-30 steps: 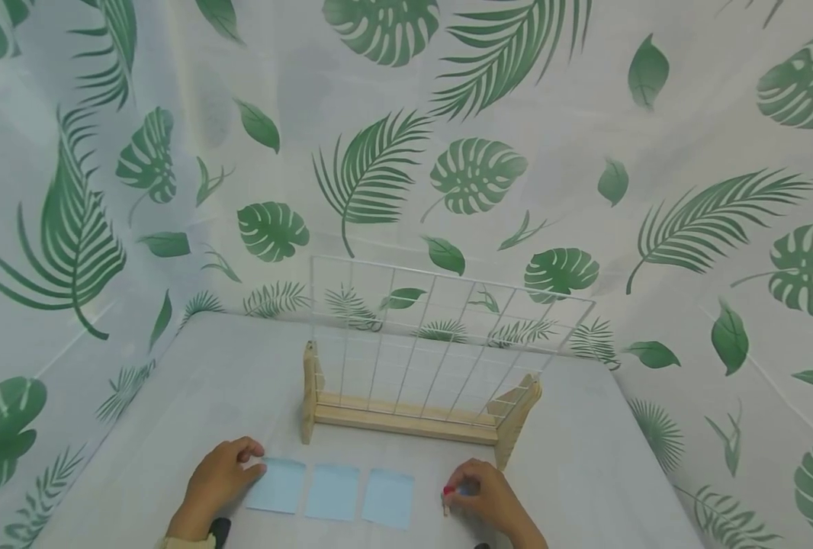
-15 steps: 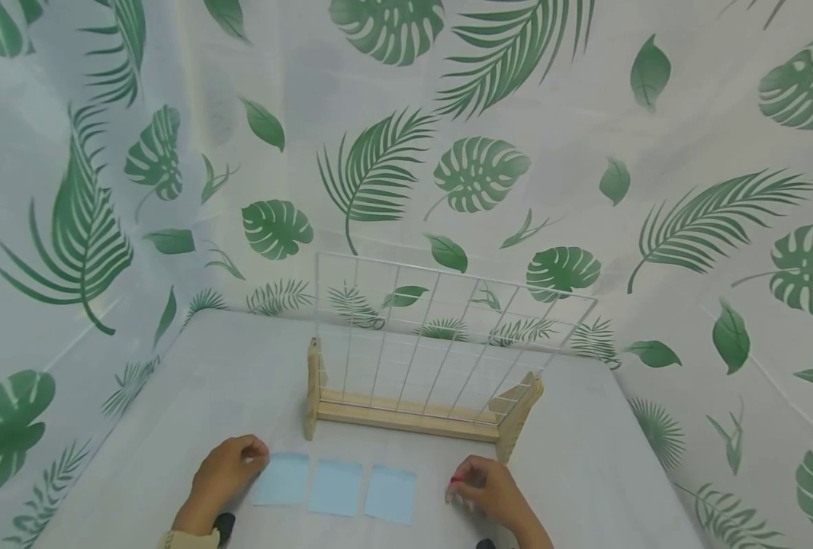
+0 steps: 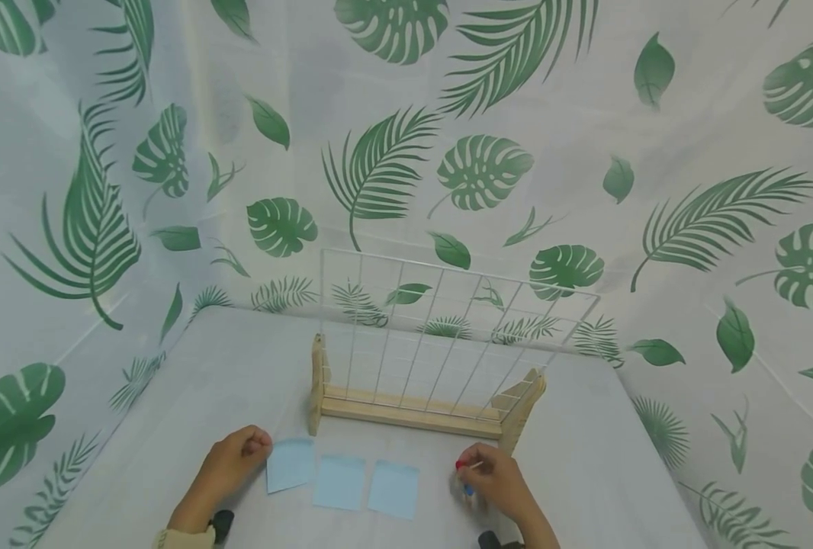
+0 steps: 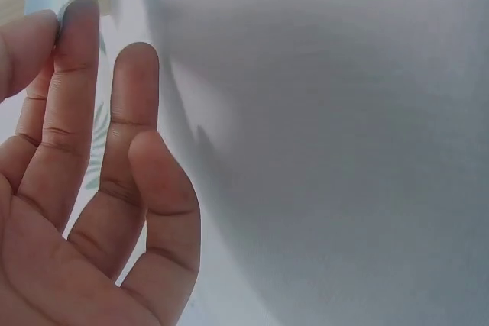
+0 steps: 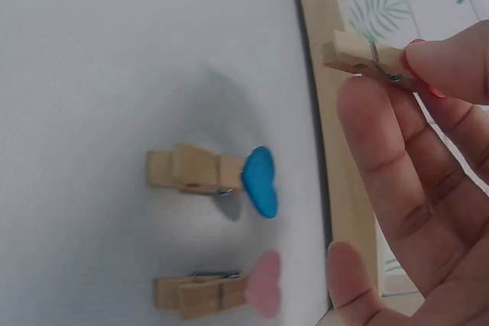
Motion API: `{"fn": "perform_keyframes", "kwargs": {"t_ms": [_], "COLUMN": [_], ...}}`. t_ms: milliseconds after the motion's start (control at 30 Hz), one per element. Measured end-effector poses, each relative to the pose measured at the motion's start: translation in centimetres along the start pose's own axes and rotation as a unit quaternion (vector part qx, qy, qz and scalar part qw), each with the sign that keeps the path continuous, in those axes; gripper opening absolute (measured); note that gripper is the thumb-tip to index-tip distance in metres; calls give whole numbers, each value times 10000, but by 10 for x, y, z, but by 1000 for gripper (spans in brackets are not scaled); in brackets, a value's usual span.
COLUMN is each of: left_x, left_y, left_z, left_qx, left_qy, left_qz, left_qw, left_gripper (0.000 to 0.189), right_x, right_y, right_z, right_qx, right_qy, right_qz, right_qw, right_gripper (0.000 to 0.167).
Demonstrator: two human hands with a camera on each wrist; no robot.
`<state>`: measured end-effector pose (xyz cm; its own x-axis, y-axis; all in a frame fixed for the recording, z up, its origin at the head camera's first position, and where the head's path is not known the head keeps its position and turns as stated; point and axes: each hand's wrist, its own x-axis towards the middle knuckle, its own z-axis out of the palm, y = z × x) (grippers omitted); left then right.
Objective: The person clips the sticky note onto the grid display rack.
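My left hand (image 3: pixel 233 461) pinches the upper left corner of the leftmost pale blue paper square (image 3: pixel 291 467), which tilts beside two others, the middle square (image 3: pixel 339 482) and the right square (image 3: pixel 393 489). Thumb and fingertip meet at the top left of the left wrist view. To the right of the squares, my right hand (image 3: pixel 501 479) holds a small wooden clothespin (image 5: pixel 355 53) with a red end, mostly hidden by the thumb. Below it on the white surface lie a clothespin with a blue heart (image 5: pixel 260 181) and another with a pink heart (image 5: pixel 264 284).
Behind the squares stands a wooden rack (image 3: pixel 409 413) holding an upright white wire grid (image 3: pixel 459 272). Its right wooden end (image 3: pixel 519 408) is close to my right hand. Leaf-printed sheeting (image 3: pixel 571 175) surrounds the white table (image 3: pixel 242 366).
The left paper square has moved up and turned slightly, with my left fingers now on its corner. My right hand has raised the red clothespin off the table, uncovering the blue one.
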<state>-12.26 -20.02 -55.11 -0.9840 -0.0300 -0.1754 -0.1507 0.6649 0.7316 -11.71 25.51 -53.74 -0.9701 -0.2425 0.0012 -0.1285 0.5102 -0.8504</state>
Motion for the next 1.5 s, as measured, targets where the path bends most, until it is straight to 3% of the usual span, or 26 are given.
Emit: {"fn": "perform_keyframes", "kwargs": {"t_ms": [300,700,1133,1500], "left_x": [0,-3,-4,-6], "left_y": [1,5,12,20], "left_z": [-4,-9,-12,-11], "left_qx": [-250,-494,-725,-1002], "left_qy": [121,436,515,569], "left_qz": [-2,331,337,348], "left_qw": [9996,9973,9955,9927], "left_gripper": [8,9,12,8], "right_x": [4,9,11,13], "right_y": [-11,-16,-32,-44], "right_z": [-2,-8,-6,-2], "right_qx": [-164,-162,-103,-88], "right_qy": [295,421,619,831], "right_qz": [56,-683,-312,-806], "right_qw": [9994,9966,9975,9932], "right_gripper": [8,7,8,6]}}
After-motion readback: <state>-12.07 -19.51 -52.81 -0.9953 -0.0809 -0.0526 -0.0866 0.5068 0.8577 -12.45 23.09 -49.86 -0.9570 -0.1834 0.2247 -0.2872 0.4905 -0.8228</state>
